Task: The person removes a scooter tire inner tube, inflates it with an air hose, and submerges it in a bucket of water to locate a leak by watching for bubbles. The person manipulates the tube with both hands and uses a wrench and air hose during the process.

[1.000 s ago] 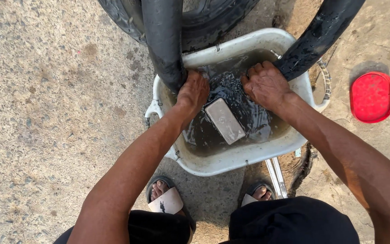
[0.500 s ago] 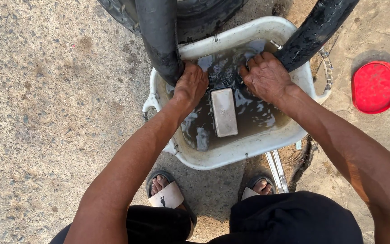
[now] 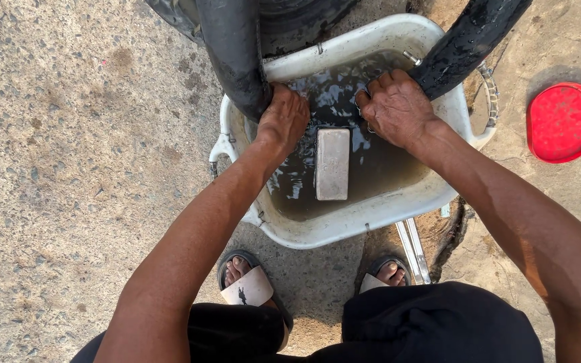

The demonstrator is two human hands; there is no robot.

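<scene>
A black rubber inner tube [image 3: 233, 57] loops down into a white plastic basin [image 3: 344, 228] of murky water. My left hand [image 3: 282, 119] grips the tube's left limb at the water line. My right hand [image 3: 394, 106] presses on the tube's right limb [image 3: 469, 40], fingers curled over it, where it dips under the water. A grey rectangular block [image 3: 332, 163] lies in the water between my two hands. A tyre [image 3: 297, 17] stands behind the basin.
A red plastic lid [image 3: 559, 122] lies on the concrete at the right. My feet in sandals [image 3: 249, 282] stand just below the basin. A metal bar [image 3: 413, 250] lies by my right foot. Rough gravelly concrete [image 3: 68, 168] spreads to the left.
The grey block has turned from slanted to upright in the water. Both hands stay on the tube and have shifted slightly along it; the view moved a little.
</scene>
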